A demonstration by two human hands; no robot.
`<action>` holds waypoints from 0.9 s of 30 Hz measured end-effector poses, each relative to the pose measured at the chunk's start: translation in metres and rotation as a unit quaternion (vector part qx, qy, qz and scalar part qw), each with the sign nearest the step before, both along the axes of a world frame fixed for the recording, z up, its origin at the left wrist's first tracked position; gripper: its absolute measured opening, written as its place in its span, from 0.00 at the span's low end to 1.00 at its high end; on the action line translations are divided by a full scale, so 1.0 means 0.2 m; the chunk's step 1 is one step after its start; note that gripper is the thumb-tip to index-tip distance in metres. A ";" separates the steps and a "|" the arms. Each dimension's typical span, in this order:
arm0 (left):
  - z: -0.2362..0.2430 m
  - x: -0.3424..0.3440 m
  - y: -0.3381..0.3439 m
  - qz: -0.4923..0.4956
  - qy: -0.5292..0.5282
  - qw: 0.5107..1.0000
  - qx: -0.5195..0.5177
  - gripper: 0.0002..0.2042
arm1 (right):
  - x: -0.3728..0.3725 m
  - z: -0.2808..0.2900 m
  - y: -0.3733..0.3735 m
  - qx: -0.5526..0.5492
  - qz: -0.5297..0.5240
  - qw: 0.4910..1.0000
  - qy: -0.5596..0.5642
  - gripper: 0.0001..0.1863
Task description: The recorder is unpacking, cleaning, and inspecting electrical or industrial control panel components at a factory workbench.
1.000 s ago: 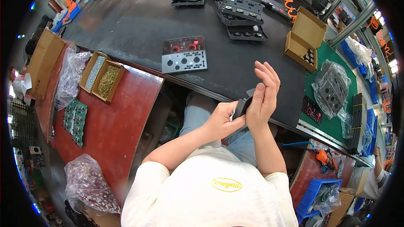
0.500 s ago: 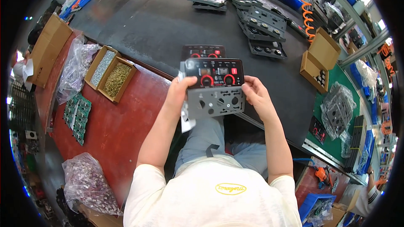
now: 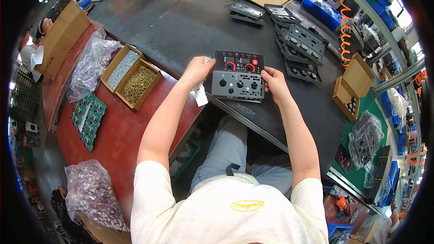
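Note:
In front of me is a grey metal panel (image 3: 238,86) with round holes and slots, its far half covered by a black faceplate (image 3: 238,61) with red dial rings. It is at the near edge of the dark table. My right hand (image 3: 275,84) grips its right edge, thumb on top. My left hand (image 3: 197,71) is just off the left edge, fingers pinched on a thin white sheet (image 3: 200,95) that hangs below the hand. Part of the sheet is hidden behind the hand.
Divided cardboard box (image 3: 134,77) of silver and brass-coloured small parts stands left, near green circuit boards (image 3: 89,119) and plastic bags of parts (image 3: 94,194). Stacked grey panels (image 3: 300,47) lie far right. An open carton (image 3: 355,86) and wrapped panels (image 3: 365,140) sit at right.
The panel has moved away from my body to the table's edge. A second faceplate seen behind it no longer shows. My left hand has come off the panel, holding the white sheet.

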State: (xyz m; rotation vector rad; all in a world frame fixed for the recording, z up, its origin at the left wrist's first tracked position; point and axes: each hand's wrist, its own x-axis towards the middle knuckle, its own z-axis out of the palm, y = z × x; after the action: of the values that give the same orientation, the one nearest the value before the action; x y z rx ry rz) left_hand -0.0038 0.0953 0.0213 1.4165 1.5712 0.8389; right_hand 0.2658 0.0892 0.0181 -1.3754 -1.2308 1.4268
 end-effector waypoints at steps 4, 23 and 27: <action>0.02 -0.03 -0.04 0.009 0.098 0.995 0.011 0.15 | 0.00 -0.02 -0.01 -0.005 -0.028 0.995 -0.091 0.18; -0.04 0.16 -0.43 -0.044 -0.299 0.950 0.083 0.23 | 0.02 -0.03 -0.35 0.140 -0.024 0.988 -0.061 0.22; 0.00 0.19 -0.49 0.004 -0.323 0.945 0.047 0.23 | -0.01 0.08 -0.24 0.346 -0.187 0.900 -0.186 0.15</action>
State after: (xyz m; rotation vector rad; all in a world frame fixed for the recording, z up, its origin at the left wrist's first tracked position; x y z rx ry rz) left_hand 0.0350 -0.0030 0.0203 1.0407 1.0402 1.2426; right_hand 0.2635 0.0416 0.0347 -1.2907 -1.4240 0.3880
